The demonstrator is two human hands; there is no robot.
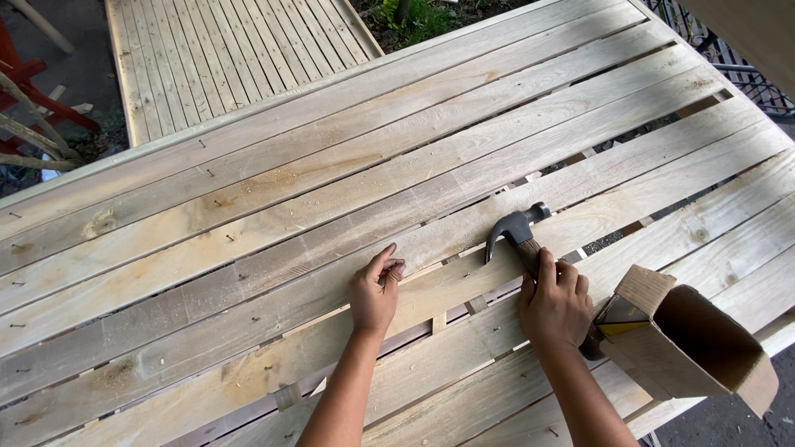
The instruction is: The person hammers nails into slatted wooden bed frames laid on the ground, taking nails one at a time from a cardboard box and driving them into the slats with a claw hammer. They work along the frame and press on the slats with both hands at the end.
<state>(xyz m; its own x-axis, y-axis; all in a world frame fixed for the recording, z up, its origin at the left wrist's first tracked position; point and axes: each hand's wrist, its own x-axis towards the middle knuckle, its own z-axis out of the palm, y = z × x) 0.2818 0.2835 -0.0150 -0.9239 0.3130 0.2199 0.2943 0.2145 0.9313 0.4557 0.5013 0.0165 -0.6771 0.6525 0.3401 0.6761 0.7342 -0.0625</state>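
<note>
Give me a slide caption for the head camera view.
Right hand grips a claw hammer; left hand pinches at a wooden slat.

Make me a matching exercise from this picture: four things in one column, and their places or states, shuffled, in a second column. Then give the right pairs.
1. hammer
2. left hand
3. cardboard box
4. second slatted panel

A. lying open on its side at the panel's right edge
B. fingers pinched together on a plank
C. gripped by the right hand
D. on the ground, upper left

Pairs: 1-C, 2-B, 3-A, 4-D
</note>
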